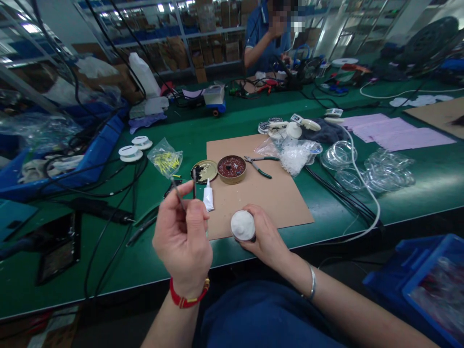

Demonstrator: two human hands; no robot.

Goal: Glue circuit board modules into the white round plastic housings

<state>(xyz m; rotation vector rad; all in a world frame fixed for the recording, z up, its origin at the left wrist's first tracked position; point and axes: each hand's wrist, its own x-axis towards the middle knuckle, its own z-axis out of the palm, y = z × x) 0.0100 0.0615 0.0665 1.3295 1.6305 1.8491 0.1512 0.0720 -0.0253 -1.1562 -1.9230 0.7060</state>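
My left hand (pixel 184 237) is raised above the front edge of the bench, its fingers closed on tweezers (pixel 195 186) whose two thin prongs point up and stand apart. My right hand (pixel 266 237) wraps round a white round piece with a domed face (pixel 243 225), held over the front of the brown cardboard sheet (pixel 275 203). Just beyond my left hand lies a small white tube (pixel 208 197) with a pointed nozzle. Behind it are a round tin (pixel 232 170) with reddish-brown contents and a lid (pixel 206 171) smeared with black. Green-handled pliers (pixel 263 166) lie beside the tin.
A bag of yellow screw-like pieces (pixel 166 159) and white discs (pixel 130 153) lie left, near cables and a blue bin (pixel 105 145). Clear plastic rings (pixel 348 179) and a bag of translucent bits (pixel 295 157) lie right. Across the bench sits another person (pixel 268 38).
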